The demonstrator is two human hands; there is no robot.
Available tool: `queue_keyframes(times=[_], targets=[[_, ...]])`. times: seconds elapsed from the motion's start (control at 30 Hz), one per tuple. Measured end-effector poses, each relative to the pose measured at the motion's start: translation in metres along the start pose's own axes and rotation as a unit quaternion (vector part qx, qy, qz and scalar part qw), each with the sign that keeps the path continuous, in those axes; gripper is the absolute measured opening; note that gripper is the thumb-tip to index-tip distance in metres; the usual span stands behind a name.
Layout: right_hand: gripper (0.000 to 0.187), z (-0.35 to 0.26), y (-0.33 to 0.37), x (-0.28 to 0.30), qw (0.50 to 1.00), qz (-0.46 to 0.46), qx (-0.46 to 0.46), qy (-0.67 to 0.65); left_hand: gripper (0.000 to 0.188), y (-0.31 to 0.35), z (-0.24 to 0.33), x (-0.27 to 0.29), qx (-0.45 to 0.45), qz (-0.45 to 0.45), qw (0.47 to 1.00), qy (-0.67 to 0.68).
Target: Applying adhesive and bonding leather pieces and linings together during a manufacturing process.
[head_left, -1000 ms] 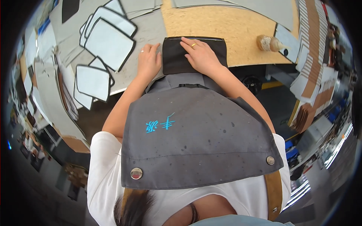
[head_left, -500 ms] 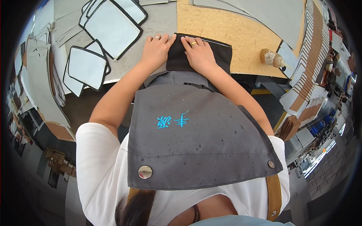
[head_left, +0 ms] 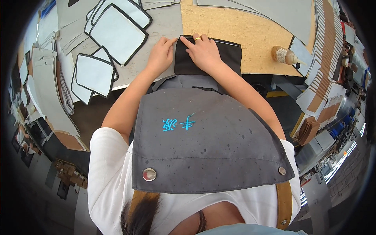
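A black, flat panel [head_left: 231, 58] with a thin pale line near its far edge lies at the near edge of the table, in front of my apron. My right hand [head_left: 204, 51] rests on it, fingers apart, the index finger stretched to the far left corner. A yellow ring is on one finger. Beside that corner is my left hand [head_left: 161, 54], its fingers bent and drawn together, the index fingertip close to the panel. Whether a bit of the edge is pinched in the left hand cannot be seen.
Several white panels with black borders [head_left: 117, 35] overlap at the left. A bottle with a pointed nozzle [head_left: 282, 55] lies on the tan board [head_left: 250, 58] to the right. Grey sheets [head_left: 282, 19] lie behind it; stacked strips [head_left: 325, 62] line the far right.
My left fingers have gone from spread to bent together by the corner. My right index finger has slid left to the corner while the other fingers have bent. The view has shifted slightly.
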State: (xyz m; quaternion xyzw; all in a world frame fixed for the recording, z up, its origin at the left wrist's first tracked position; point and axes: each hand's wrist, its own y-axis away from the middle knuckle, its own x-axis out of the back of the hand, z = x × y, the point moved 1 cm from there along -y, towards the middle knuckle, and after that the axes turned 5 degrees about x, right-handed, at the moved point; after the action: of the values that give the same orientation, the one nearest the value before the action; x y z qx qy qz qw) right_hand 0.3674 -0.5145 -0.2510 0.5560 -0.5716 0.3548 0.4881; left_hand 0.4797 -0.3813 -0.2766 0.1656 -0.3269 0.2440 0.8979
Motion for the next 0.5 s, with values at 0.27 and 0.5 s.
queue_keyframes(times=[0.27, 0.5], targets=[[0.047, -0.006, 0.0, -0.013, 0.999, -0.014, -0.005, 0.039, 0.035, -0.005, 0.002, 0.003, -0.048, -0.016, 0.995, -0.084], [0.043, -0.006, 0.001, -0.019, 0.998, 0.021, -0.008, 0.055, 0.05, -0.011, 0.007, 0.016, -0.131, -0.07, 0.939, -0.311]])
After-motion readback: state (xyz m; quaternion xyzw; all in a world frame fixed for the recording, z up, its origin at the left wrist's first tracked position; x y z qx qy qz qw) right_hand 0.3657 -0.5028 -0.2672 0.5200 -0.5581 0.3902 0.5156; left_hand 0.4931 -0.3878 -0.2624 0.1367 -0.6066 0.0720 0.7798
